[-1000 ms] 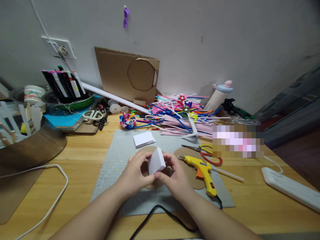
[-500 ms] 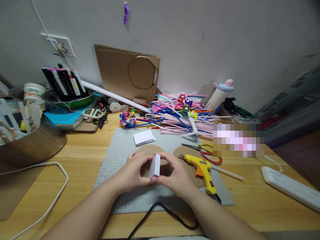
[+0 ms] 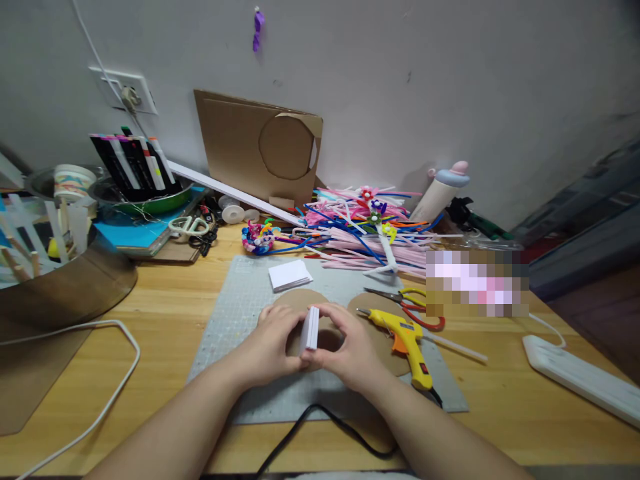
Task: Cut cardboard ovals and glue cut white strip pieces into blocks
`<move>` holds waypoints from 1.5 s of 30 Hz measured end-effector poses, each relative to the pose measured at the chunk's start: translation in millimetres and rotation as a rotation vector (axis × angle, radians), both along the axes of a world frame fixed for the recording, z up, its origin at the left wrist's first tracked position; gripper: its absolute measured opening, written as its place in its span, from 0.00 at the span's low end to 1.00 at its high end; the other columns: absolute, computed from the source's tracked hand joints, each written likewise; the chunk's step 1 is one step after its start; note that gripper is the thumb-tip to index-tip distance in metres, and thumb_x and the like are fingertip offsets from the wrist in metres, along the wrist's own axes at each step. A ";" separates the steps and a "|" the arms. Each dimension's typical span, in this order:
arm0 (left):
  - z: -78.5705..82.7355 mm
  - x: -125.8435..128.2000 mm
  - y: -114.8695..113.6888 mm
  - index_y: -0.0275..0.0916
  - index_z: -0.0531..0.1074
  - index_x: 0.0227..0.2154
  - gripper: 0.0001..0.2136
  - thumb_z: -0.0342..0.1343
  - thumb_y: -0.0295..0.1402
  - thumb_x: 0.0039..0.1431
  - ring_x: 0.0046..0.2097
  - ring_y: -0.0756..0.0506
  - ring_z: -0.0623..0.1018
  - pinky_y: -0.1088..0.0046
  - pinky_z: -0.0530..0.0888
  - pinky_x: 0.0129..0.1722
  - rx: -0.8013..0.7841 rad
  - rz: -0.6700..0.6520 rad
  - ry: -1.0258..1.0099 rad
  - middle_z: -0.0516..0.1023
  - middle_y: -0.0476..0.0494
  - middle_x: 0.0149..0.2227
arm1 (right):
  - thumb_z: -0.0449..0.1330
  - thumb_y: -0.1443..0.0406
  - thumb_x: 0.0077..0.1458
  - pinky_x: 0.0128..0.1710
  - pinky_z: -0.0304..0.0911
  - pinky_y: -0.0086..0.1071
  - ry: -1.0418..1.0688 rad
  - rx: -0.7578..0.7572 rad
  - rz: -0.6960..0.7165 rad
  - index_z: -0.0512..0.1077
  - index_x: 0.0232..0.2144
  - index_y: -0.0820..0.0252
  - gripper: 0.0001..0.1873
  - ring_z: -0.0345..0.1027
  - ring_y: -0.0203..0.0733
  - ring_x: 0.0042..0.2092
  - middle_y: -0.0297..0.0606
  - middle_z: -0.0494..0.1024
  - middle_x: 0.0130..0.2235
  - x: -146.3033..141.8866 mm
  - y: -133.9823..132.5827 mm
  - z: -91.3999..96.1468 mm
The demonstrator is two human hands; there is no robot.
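Observation:
Both my hands meet over the grey cutting mat (image 3: 240, 300) and pinch a small white folded paper piece (image 3: 311, 328) that stands on edge between them. My left hand (image 3: 273, 343) grips its left side, my right hand (image 3: 345, 347) its right side and top. Under the hands lies a brown cardboard disc (image 3: 300, 298). A second white folded paper stack (image 3: 290, 275) lies flat on the mat just beyond. A yellow hot glue gun (image 3: 403, 337) rests to the right of my right hand, on another cardboard disc (image 3: 365, 305).
Scissors with red and yellow handles (image 3: 415, 307) lie behind the glue gun. A heap of coloured pipe cleaners (image 3: 350, 233) fills the back. Cardboard with a round cutout (image 3: 260, 150) leans on the wall. Markers (image 3: 133, 163), a white cable (image 3: 115, 333) and a power strip (image 3: 580, 373) sit at the sides.
The white paper piece was tilted with its broad face showing; both hands have squeezed it flat and turned it edge-on, lower over the cardboard disc.

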State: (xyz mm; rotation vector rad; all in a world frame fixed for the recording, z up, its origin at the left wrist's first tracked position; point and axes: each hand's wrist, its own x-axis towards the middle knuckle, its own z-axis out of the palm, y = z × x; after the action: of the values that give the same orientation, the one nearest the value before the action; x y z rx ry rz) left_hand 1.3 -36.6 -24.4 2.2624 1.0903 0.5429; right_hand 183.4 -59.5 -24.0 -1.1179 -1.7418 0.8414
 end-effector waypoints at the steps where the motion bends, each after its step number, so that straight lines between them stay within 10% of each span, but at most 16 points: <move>1: -0.1 0.6 -0.6 0.45 0.69 0.48 0.24 0.63 0.35 0.44 0.49 0.38 0.69 0.59 0.62 0.51 0.006 0.007 0.004 0.73 0.42 0.46 | 0.71 0.60 0.40 0.49 0.60 0.42 -0.002 0.001 0.002 0.70 0.46 0.57 0.28 0.68 0.49 0.48 0.42 0.76 0.46 -0.1 0.0 0.4; 27: 3.0 0.1 -2.5 0.44 0.66 0.51 0.30 0.65 0.37 0.42 0.54 0.38 0.68 0.57 0.57 0.55 0.006 0.003 -0.008 0.71 0.41 0.53 | 0.70 0.59 0.41 0.44 0.60 0.37 0.086 -0.048 -0.057 0.68 0.42 0.56 0.25 0.66 0.46 0.43 0.37 0.72 0.41 -3.5 -2.4 -4.3; 32: 9.9 -3.1 -0.2 0.41 0.70 0.35 0.05 0.55 0.29 0.53 0.43 0.44 0.72 0.67 0.64 0.45 -0.024 0.152 -0.176 0.76 0.48 0.37 | 0.61 0.57 0.52 0.34 0.60 0.31 0.305 -0.086 -0.182 0.62 0.40 0.55 0.16 0.63 0.40 0.35 0.33 0.67 0.35 -1.1 -1.2 -16.1; 37: 15.9 -13.0 7.2 0.39 0.72 0.29 0.01 0.57 0.30 0.53 0.36 0.46 0.72 0.73 0.65 0.36 -0.127 0.178 -0.138 0.75 0.49 0.31 | 0.58 0.66 0.54 0.38 0.59 0.32 0.031 -0.013 -0.127 0.69 0.33 0.57 0.02 0.65 0.42 0.38 0.35 0.70 0.35 3.0 -1.9 -8.9; 45: 10.6 -7.3 4.1 0.40 0.76 0.30 0.05 0.58 0.34 0.54 0.34 0.47 0.74 0.74 0.64 0.33 -0.179 0.167 -0.076 0.78 0.49 0.30 | 0.60 0.71 0.54 0.40 0.59 0.34 -0.175 -0.012 -0.057 0.72 0.39 0.56 0.09 0.67 0.43 0.41 0.36 0.76 0.38 -0.3 -6.4 -11.3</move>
State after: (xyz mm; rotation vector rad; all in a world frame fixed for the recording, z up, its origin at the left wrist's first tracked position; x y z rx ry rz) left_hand -6.0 -32.5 -13.8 1.9939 1.2448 0.5697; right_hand 183.1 -65.9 -35.3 -1.2758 -1.8400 0.7375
